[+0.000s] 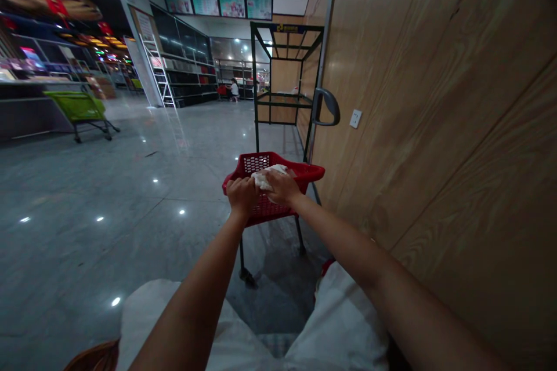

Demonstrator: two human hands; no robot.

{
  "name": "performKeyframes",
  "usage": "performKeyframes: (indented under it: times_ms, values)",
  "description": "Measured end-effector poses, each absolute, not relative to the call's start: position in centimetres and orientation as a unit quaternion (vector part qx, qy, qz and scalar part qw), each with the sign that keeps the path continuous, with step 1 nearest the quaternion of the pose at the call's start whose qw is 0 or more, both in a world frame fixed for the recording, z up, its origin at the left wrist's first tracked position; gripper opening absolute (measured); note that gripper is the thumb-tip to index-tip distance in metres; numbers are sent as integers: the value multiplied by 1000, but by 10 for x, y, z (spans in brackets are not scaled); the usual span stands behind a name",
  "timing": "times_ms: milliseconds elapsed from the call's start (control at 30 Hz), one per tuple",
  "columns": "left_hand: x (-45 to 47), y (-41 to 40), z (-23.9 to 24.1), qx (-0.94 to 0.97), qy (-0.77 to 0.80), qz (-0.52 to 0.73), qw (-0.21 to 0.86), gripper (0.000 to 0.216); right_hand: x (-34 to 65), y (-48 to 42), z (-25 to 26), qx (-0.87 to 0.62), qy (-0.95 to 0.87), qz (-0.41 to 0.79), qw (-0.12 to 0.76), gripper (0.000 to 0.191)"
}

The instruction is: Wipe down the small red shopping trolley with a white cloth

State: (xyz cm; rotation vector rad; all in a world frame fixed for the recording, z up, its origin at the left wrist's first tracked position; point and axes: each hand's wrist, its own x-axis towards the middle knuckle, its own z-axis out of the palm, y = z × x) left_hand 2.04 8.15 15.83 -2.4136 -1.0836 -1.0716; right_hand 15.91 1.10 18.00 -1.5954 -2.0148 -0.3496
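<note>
Right in front of me stands a red plastic shopping cart [265, 220] with a perforated basket on thin dark legs with casters. My left hand [243, 192] is closed on the near rim of the basket, at its left side. A crumpled white cloth [263, 179] lies under my right hand [282, 185], whose fingers are bent over it against the basket. The cloth touches the fingers of both hands or nearly so. Part of the basket's inside is hidden behind my hands and the cloth.
A wood-panelled wall [418, 127] with a white socket [355, 119] runs close along my right. Beyond the cart is a dark metal rack [285, 101]. A green cart [76, 105] and a stepladder [159, 72] stand further left on the shiny floor [130, 197]. A person [234, 90] is far back.
</note>
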Motion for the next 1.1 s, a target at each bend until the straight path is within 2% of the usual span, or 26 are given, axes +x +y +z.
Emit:
performKeyframes:
  times_ms: [167, 367, 633, 767, 933, 1100]
  values:
    - [17, 81, 160, -839, -361, -375, 155, 42, 197, 0, 179, -582, -763, -85, 266, 54]
    - [25, 78, 157, -825, -378, -391, 154, 43, 224, -17, 178, -620, -731, -79, 274, 53]
    - [18, 81, 158, -838, -377, -367, 144, 24, 162, 10, 174, -559, -789, -108, 229, 69]
    - [11, 82, 161, -841, -353, -374, 166, 36, 187, -3, 175, -559, -793, -102, 219, 70]
    - [14, 82, 158, -824, -368, -399, 161, 40, 223, -27, 170, -593, -751, -99, 274, 70]
    - [19, 81, 156, -815, -390, -400, 156, 40, 190, -19, 166, -603, -743, -114, 266, 72]
